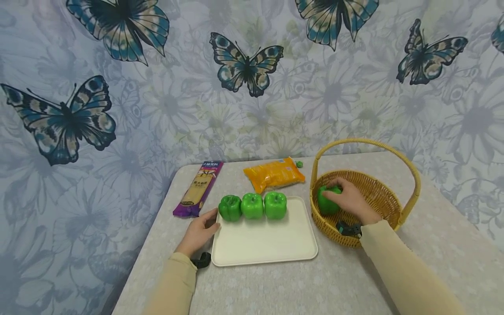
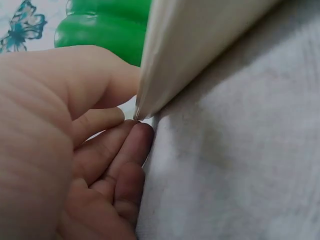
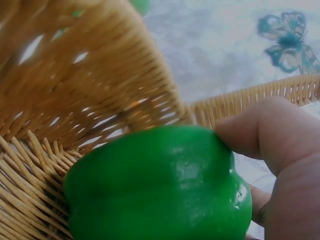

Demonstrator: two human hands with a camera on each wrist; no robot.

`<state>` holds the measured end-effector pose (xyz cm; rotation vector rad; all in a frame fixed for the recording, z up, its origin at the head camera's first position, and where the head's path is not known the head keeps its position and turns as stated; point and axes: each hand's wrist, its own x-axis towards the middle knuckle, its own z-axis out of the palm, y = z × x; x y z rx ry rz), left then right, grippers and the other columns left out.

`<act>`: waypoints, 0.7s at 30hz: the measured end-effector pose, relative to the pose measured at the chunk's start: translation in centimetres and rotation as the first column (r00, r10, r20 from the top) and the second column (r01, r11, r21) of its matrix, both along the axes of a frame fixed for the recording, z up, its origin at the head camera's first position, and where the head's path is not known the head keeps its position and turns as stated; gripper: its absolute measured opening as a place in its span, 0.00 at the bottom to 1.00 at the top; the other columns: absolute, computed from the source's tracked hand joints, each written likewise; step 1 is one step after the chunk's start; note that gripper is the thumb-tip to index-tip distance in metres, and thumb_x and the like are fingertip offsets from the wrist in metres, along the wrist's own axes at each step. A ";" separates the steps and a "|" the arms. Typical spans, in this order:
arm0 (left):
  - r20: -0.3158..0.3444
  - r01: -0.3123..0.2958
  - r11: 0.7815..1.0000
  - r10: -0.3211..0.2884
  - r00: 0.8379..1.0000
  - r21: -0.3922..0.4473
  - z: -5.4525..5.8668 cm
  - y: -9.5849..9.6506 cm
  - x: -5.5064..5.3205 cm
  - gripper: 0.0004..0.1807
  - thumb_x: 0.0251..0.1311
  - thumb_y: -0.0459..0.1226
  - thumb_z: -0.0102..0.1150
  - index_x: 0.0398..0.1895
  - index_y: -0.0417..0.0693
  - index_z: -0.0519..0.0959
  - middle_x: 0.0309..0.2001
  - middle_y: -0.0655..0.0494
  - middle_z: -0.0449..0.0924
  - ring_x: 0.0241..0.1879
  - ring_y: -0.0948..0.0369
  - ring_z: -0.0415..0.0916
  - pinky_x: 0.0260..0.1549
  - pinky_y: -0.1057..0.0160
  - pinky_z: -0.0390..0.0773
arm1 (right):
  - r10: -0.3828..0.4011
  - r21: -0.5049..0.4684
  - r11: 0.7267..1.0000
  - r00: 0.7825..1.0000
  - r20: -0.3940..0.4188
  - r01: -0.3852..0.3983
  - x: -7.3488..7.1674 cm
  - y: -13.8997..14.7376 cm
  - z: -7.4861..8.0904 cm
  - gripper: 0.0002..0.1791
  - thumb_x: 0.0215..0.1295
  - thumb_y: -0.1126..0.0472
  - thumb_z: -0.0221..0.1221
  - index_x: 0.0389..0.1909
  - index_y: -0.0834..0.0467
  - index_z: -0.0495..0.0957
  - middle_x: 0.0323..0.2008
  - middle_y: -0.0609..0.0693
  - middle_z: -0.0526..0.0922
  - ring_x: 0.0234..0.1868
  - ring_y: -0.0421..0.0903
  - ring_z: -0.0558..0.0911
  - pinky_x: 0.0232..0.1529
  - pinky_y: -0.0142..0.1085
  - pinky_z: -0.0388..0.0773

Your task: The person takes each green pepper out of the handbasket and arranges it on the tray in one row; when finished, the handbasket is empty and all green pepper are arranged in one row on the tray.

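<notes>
Inside the wicker basket (image 1: 370,183), at its left side, my right hand (image 1: 350,201) grips a green bell pepper (image 1: 327,202). The right wrist view shows the thumb against that pepper (image 3: 160,185), near the woven wall. My left hand (image 1: 200,232) holds the left edge of a cream tray (image 1: 264,245). In the left wrist view, the thumb is at the tray's rim (image 2: 170,55) and the other fingers curl by its underside. Three green bell peppers (image 1: 252,206) stand in a row along the tray's far side.
Beyond the tray lies an orange packet (image 1: 275,173), with a small green item (image 1: 299,164) by its right end. A purple noodle package (image 1: 198,189) is at the table's left. The basket's tall handle (image 1: 366,141) arches above it. A butterfly-patterned wall covering (image 1: 252,118) rises behind the table.
</notes>
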<state>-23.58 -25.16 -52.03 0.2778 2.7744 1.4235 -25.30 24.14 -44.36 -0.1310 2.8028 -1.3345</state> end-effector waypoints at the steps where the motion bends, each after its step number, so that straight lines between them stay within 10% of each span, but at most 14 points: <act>1: -0.004 -0.002 1.000 0.002 1.000 0.005 -0.1 0.0 0.1 0.33 0.69 0.35 0.62 0.77 0.44 0.67 0.64 0.44 0.80 0.62 0.48 0.79 0.62 0.49 0.79 | 0.000 -0.006 1.000 1.000 -0.003 0.000 0.1 0.0 0.0 0.28 0.72 0.43 0.61 0.60 0.61 0.74 0.57 0.65 0.77 0.48 0.57 0.80 0.40 0.43 0.83; 21: -0.044 0.003 1.000 -0.004 0.999 -0.012 0.6 0.7 1.4 0.33 0.67 0.30 0.61 0.76 0.39 0.67 0.66 0.39 0.78 0.64 0.45 0.78 0.63 0.49 0.78 | 0.004 -0.011 1.000 0.999 -0.038 -0.004 0.0 0.2 -0.3 0.38 0.71 0.43 0.62 0.73 0.62 0.68 0.63 0.67 0.74 0.56 0.62 0.79 0.47 0.49 0.84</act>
